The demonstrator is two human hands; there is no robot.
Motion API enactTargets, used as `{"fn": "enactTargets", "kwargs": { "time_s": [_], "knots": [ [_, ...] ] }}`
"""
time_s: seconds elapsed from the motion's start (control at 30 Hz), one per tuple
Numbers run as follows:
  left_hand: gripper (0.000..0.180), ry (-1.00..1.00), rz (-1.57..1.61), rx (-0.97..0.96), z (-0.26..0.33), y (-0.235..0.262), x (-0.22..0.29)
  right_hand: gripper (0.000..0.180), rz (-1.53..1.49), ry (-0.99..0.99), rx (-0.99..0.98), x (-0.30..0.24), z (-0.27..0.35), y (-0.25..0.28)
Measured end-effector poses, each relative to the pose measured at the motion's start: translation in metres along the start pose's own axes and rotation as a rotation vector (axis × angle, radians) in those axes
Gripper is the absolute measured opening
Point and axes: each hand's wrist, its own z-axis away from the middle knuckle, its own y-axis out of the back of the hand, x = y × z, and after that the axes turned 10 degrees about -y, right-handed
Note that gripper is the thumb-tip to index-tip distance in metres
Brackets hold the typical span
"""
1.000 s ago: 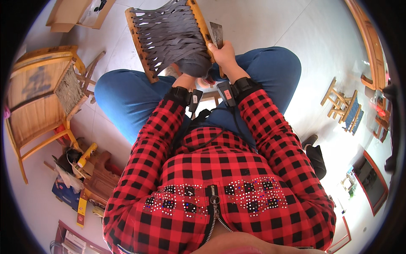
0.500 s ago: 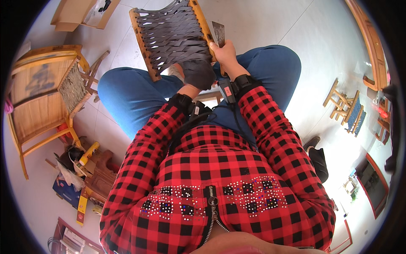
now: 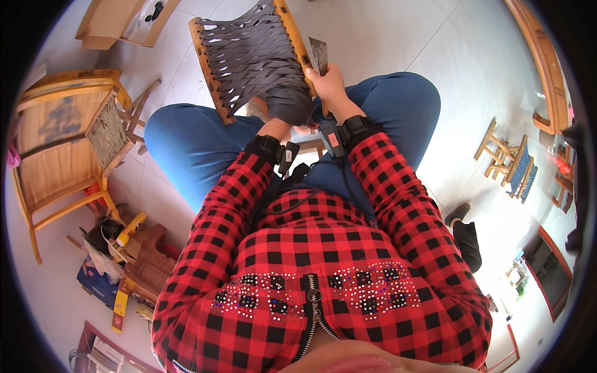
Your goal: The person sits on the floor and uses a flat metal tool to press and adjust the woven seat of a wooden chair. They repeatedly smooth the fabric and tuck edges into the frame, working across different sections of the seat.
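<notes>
A small wooden frame [image 3: 291,31] with dark grey strapping [image 3: 252,59] woven between its rails tilts above my knees. My left hand [image 3: 274,129] is at its near end, closed around a thick roll of the same grey strap [image 3: 290,102]; the roll hides most of the fingers. My right hand [image 3: 331,87] grips the right rail, thumb on the wood. A flat, scraper-like metal blade [image 3: 319,55] sticks up from that hand; its handle is hidden.
A wooden chair [image 3: 62,143] with a woven seat lies at the left, near an open cardboard box [image 3: 118,25]. Low stools [image 3: 513,161] stand at the right. Cluttered goods, including a blue box [image 3: 96,283], sit at lower left. A person's dark shoe [image 3: 458,213] shows at right.
The roll of strap and my left hand have shifted slightly up and left. The frame has tipped a little with them; my right hand keeps its hold on rail and blade.
</notes>
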Motion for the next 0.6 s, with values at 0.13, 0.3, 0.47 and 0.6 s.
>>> {"fn": "enactTargets", "kwargs": {
  "time_s": [0.13, 0.3, 0.47, 0.6],
  "knots": [
    [0.036, -0.051, 0.002, 0.071, -0.003, 0.0, -0.009, 0.047, 0.042, 0.057, 0.042, 0.007, -0.006, -0.008],
    [0.036, -0.146, -0.055, 0.211, -0.005, -0.009, -0.018, 0.051, 0.032, 0.036, 0.011, 0.017, -0.018, -0.01],
    [0.035, -0.148, -0.158, 0.08, 0.008, -0.003, -0.004, 0.045, 0.034, 0.059, 0.019, 0.021, -0.029, -0.012],
    [0.033, -0.188, -0.272, -0.123, 0.031, 0.0, 0.019, 0.047, -0.004, 0.045, -0.002, 0.026, -0.039, -0.016]
  ]
}}
